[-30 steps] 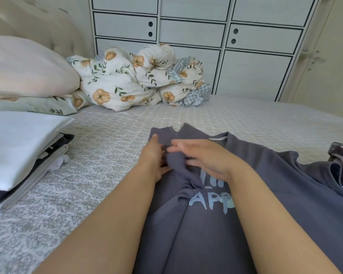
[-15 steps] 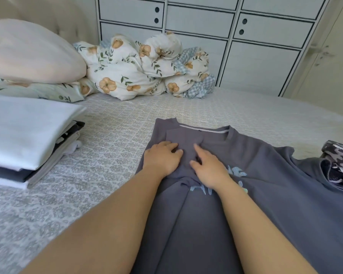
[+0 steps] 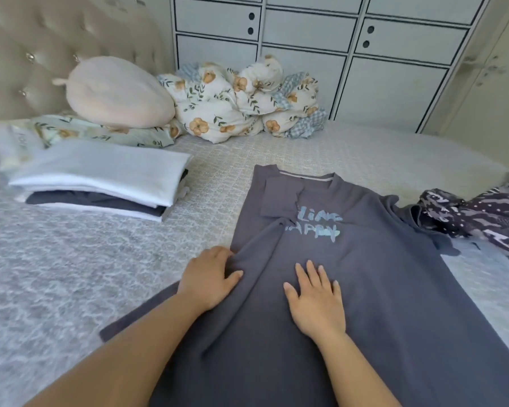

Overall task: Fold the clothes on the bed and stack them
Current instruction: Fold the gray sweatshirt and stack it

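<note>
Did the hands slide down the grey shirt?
Yes. Both the left hand and right hand moved toward the person, below the shirt's blue lettering.

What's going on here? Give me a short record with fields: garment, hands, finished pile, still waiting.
garment: grey T-shirt spread on the bed, left sleeve folded in
left hand: gripping the shirt's folded left edge
right hand: flat on the shirt
finished pile: folded stack, white on top
still waiting: patterned dark garment, unfolded
</note>
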